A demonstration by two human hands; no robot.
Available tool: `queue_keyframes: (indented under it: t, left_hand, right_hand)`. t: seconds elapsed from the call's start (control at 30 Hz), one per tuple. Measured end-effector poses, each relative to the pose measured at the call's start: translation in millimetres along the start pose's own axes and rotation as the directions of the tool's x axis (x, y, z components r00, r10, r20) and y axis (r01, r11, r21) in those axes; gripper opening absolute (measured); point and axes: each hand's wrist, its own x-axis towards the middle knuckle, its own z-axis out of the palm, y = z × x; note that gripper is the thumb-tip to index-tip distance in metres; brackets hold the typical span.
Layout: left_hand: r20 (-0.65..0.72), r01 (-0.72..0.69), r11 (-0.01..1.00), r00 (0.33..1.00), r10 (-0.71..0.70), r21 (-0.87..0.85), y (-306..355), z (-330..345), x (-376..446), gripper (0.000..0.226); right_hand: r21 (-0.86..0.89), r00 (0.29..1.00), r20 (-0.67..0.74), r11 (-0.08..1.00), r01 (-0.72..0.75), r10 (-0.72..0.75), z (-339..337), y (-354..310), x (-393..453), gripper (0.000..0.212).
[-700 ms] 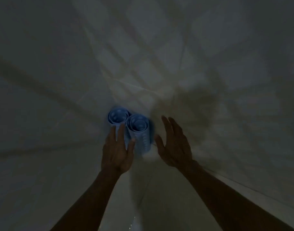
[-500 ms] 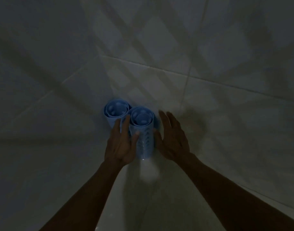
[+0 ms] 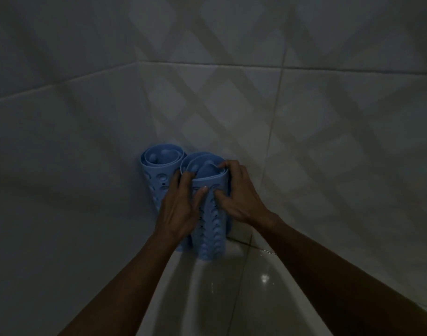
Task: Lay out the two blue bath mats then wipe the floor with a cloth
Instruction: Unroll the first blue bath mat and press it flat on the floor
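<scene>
- Dim tiled corner, pale wall tiles (image 3: 328,117) with crossed shadow bands; glossy floor (image 3: 231,299) below, one light glint on it.
- Two blue bath mats stood rolled up on end in the corner, touching each other: left roll (image 3: 156,180) untouched, right roll (image 3: 211,229) being taken.
- Left hand (image 3: 178,212) wrapped the right roll's left side, fingers tucked into the gap between the rolls, thumb across the front.
- Right hand (image 3: 241,192) closed on the same roll near the top rim, fingertips hooked over the edge into the coil, thumb pressed on the front.
- Both hands closed on the right roll; neither empty.
- Handling, judged: rubbery sheet, light, floppy once loose; rim already squashed out of round under the grip, so soft.
- Holes and suction bumps showed on the outer face, so decent grip, but likely slick if wet; cannot tell if wet.
- Best hold, judged: upper third with both hands to lift clear, then find the loose outer edge to unroll.
- Risk: coil springing open, or nudging the left roll over.
- No cloth in view.
</scene>
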Motion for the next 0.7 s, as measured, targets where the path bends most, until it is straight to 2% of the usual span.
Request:
queue_keyframes:
  t: [0.07, 0.2, 0.4, 0.7]
  left_hand:
    - [-0.027, -0.016, 1.0, 1.0, 0.015, -0.021, 3.2, -3.2, -5.1, 0.013]
    - [-0.086, 0.024, 0.993, 0.996, -0.034, -0.115, 12.4, -9.6, -20.8, 0.017]
    - [-0.149, 0.033, 0.985, 0.987, -0.058, -0.168, 44.0, -10.4, -32.9, 0.025]
    - [-0.116, -0.036, 0.962, 0.993, 0.005, -0.269, 87.5, -7.6, -27.9, 0.03]
  right_hand:
    - [0.022, 0.999, 0.026, 0.999, 0.033, -0.033, 1.2, -5.3, -5.8, 0.051]
    - [0.023, 0.999, 0.036, 0.999, 0.031, -0.032, -4.4, -19.3, -26.3, 0.046]
    - [0.064, 0.988, -0.151, 0.998, 0.001, 0.009, -19.8, -33.2, -62.2, 0.044]
    - [0.017, 0.932, -0.357, 0.998, -0.063, 0.065, -61.7, -59.9, -96.2, 0.042]
